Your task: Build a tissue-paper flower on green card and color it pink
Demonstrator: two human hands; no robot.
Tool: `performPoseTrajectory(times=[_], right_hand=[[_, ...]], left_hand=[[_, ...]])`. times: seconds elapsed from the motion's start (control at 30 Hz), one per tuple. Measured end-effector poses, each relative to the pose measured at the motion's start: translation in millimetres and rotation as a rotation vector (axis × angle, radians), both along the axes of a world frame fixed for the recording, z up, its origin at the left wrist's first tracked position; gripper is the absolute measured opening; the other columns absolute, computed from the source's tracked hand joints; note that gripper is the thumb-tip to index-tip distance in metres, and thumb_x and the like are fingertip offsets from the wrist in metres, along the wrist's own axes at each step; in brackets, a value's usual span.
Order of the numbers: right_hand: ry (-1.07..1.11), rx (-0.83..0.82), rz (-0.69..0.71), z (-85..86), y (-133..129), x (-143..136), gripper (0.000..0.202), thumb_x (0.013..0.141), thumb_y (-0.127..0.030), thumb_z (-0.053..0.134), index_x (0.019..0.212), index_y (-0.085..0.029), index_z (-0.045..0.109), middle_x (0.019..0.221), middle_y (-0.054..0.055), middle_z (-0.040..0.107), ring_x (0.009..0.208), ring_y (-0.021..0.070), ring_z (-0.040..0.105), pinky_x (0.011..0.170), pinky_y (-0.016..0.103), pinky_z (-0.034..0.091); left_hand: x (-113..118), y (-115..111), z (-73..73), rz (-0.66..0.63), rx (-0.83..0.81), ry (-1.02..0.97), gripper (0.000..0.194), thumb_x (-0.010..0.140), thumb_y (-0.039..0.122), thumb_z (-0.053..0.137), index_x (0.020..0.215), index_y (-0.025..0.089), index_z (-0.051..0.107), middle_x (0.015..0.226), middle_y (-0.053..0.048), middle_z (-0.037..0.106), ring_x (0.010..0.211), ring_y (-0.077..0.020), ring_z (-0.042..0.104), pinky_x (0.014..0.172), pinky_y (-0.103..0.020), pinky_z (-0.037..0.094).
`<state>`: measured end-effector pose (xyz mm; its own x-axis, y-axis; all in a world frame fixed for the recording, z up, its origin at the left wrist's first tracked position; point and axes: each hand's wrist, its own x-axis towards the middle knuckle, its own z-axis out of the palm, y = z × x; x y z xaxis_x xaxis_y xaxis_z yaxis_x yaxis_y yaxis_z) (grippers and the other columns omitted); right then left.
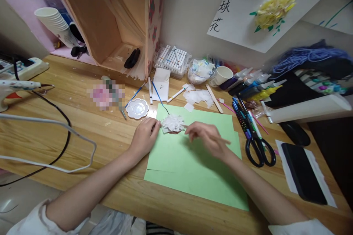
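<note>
Okay, from my remote seat on the head view: the white paper flower sits near the far edge of the green paper, toward its left side, a brown patch showing beneath its near edge. Left hand I log as resting by the sheet's left edge, fingers curled, thumb side right next to the flower; I can't tell whether it pinches a petal or just lies alongside. Right hand is on the flower's other side, over the sheet, fingers bent and pinching a thin stick that slants back toward the wrist (front tip near the flower; can't call contact from here).

Quick pass on the surroundings: a blue brush lies with its dark bristles pointing at the flower. Beyond the sheet I get white paper scraps and a flat wooden stick beside them. White palette is just past the left hand. Black-handled scissors lie right of the sheet, blades pointing away. Glue gun, far left, well apart.
</note>
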<state>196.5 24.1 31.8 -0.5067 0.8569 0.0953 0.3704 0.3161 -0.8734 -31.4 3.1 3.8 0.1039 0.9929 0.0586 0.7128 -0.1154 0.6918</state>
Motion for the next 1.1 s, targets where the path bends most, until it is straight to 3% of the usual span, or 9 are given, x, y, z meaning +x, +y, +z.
performPoseTrajectory(times=[0.07,0.2,0.63,0.73,0.87,0.97,1.1], right_hand=[[-0.101,0.119,0.122,-1.9,-9,-10,0.044,0.098,-0.038,0.025,0.081,-0.019,0.061,0.064,0.003,0.058,0.065,0.0152,0.055,0.064,0.028,0.042],[-0.182,0.254,0.173,-4.8,-15,-30,0.040,0.098,-0.033,0.026,0.078,-0.018,0.058,0.065,0.003,0.057,0.062,0.0144,0.050,0.061,0.026,0.039],[-0.238,0.220,0.157,-16.0,-2,-40,0.040,0.098,-0.036,0.029,0.073,-0.019,0.056,0.063,0.002,0.055,0.059,0.0138,0.050,0.059,0.025,0.038],[-0.193,0.122,0.116,-12.8,1,-43,0.043,0.098,-0.038,0.027,0.071,-0.020,0.055,0.059,0.001,0.054,0.058,0.0134,0.051,0.062,0.026,0.039],[-0.056,-0.156,-0.024,-9.2,6,-51,0.044,0.096,-0.044,0.031,0.069,-0.019,0.056,0.052,-0.001,0.055,0.054,0.0131,0.054,0.061,0.026,0.041],[0.063,-0.330,-0.147,-7.2,11,-58,0.046,0.092,-0.051,0.036,0.068,-0.018,0.057,0.046,-0.001,0.056,0.047,0.0125,0.051,0.053,0.025,0.040],[0.105,-0.429,-0.250,-5.4,20,-65,0.050,0.088,-0.056,0.039,0.063,-0.017,0.056,0.043,0.001,0.058,0.037,0.0100,0.044,0.043,0.022,0.036]], left_hand=[[0,0,-1.0,-0.003,-0.005,0.005,0.027,0.093,0.029,0.037,0.077,0.018,0.056,0.079,-0.006,0.061,0.079,-0.0202,0.056,0.072,-0.033,0.042],[0,0,-1.9,-0.004,-0.002,0.013,0.024,0.092,0.028,0.038,0.077,0.018,0.055,0.080,-0.006,0.061,0.080,-0.0204,0.056,0.072,-0.033,0.042],[1,0,-4.5,-0.016,0.054,0.092,0.022,0.092,0.025,0.039,0.076,0.019,0.053,0.077,-0.005,0.060,0.076,-0.0193,0.055,0.068,-0.031,0.042],[1,0,-5.0,-0.021,0.059,0.126,0.022,0.092,0.025,0.040,0.076,0.019,0.053,0.077,-0.005,0.060,0.075,-0.0194,0.055,0.067,-0.031,0.042],[1,-1,-6.2,-0.043,0.073,0.173,0.020,0.093,0.024,0.041,0.078,0.018,0.054,0.079,-0.005,0.060,0.078,-0.0199,0.056,0.069,-0.031,0.042],[1,0,-7.4,-0.055,0.084,0.210,0.020,0.093,0.023,0.041,0.080,0.017,0.055,0.081,-0.006,0.060,0.079,-0.0203,0.055,0.070,-0.032,0.042],[1,0,-9.5,-0.071,0.100,0.206,0.021,0.093,0.022,0.040,0.080,0.016,0.055,0.081,-0.007,0.060,0.080,-0.0201,0.055,0.072,-0.032,0.043]])
